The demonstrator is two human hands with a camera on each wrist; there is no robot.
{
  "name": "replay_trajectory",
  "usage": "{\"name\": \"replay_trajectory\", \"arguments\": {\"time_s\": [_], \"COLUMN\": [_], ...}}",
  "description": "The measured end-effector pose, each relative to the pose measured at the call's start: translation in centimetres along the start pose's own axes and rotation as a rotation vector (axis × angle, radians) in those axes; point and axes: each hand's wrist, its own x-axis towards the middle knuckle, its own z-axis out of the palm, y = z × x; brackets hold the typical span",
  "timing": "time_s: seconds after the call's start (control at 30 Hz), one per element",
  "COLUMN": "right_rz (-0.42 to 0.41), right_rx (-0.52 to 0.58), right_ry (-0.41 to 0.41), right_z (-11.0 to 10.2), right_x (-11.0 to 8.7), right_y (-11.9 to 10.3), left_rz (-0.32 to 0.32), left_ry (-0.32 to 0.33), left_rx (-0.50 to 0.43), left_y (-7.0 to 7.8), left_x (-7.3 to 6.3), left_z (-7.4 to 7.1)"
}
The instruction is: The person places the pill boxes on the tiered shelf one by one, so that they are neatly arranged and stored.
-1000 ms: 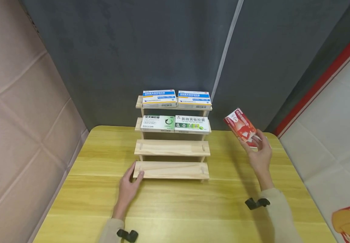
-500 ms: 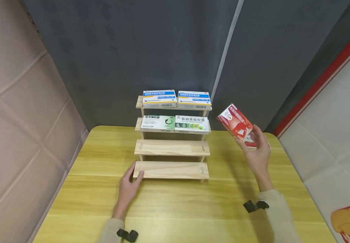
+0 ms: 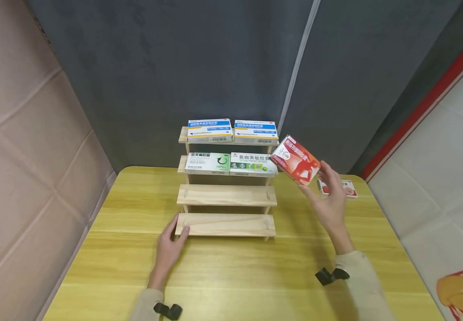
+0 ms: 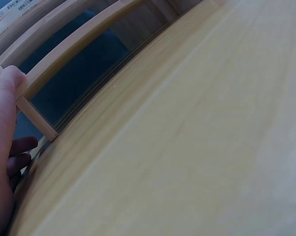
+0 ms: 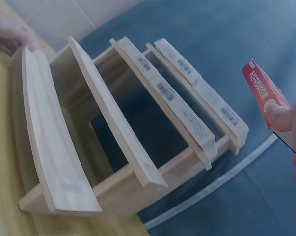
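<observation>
My right hand (image 3: 328, 200) holds a red-and-white medicine box (image 3: 296, 160) up in the air, tilted, to the right of a stepped wooden rack (image 3: 226, 195). In the right wrist view the thumb presses on the face of the box (image 5: 265, 91). With my left hand (image 3: 169, 249) I grip the left end of the rack's lowest step, thumb on top; the left wrist view shows the other fingers (image 4: 21, 160) beside the rack's leg. Two blue-and-white boxes (image 3: 209, 130) lie on the top step. A green-and-white box (image 3: 207, 162) and a white capsule box (image 3: 253, 164) share the step below.
Another red-and-white box (image 3: 345, 189) lies on the wooden table (image 3: 223, 281) at the back right, partly behind my right hand. A dark curtain (image 3: 167, 67) stands behind the table, with pale walls at both sides. The rack's two lower steps hold no boxes.
My right hand has carried the red-and-white medicine box left toward the rack, uncovering more of the other red box on the table. My left hand stays at the lowest step.
</observation>
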Motion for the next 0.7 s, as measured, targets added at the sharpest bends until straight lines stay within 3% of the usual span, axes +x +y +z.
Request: {"name": "replay_trajectory", "arguments": {"time_s": [0.47, 0.7], "right_rz": [-0.064, -0.099], "right_rx": [0.031, 0.046], "right_ry": [-0.052, -0.088], "right_z": [1.5, 2.8], "right_x": [-0.8, -1.3], "right_y": [-1.6, 0.3], "left_rz": [-0.003, -0.008], "left_ry": [-0.001, -0.009], "left_rx": [0.008, 0.0], "left_y": [-0.1, 0.0], "left_x": [0.1, 0.1], "left_z": [0.0, 0.0]}}
